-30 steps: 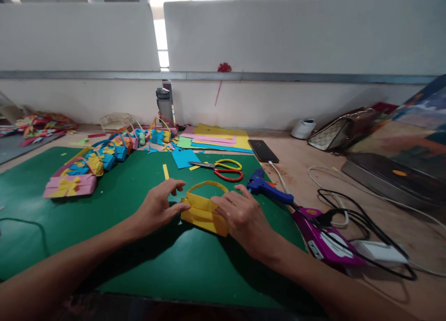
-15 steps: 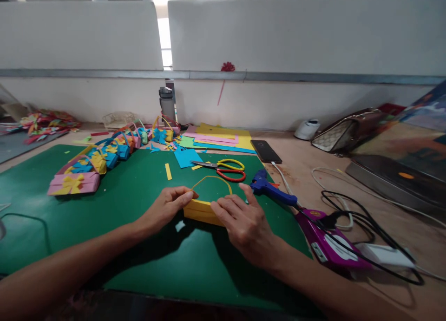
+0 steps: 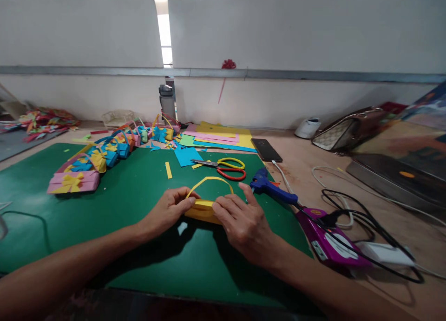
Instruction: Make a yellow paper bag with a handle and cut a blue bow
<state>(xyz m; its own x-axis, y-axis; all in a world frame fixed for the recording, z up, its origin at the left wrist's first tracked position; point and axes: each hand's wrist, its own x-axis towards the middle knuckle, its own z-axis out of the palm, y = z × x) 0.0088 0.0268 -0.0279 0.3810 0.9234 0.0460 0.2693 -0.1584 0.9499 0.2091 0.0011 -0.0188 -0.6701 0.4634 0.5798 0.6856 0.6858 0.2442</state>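
Hands, two of them, hold one yellow paper basket (image 3: 202, 214) low at the near centre of one green mat (image 3: 195, 274), and whether its base touches the mat I cannot tell. Taking the basket as the middle of the clock, the left hand (image 3: 163, 212) is at nine, its thumb and forefinger pinching the basket's left end. At three is the right hand (image 3: 244, 223), its fingers gripping the right end while one digit sticks up clear. One thin yellow handle (image 3: 209, 178) arches above.

One pair of scissors (image 3: 213, 164), with one yellow and one red grip, lies at one o'clock; its tips rest over one blue paper square (image 3: 184, 157) near twelve. Two yellow strips show, one (image 3: 168, 170) between ten and eleven, the other (image 3: 196, 166) by the blades. One blue glue gun (image 3: 275, 191) sits between two and three, one phone (image 3: 266, 150) just short of two. Decorated paper baskets (image 3: 83, 181) line ten to eleven, overlapping too much to count exactly. One bottle (image 3: 168, 107) stands at eleven.
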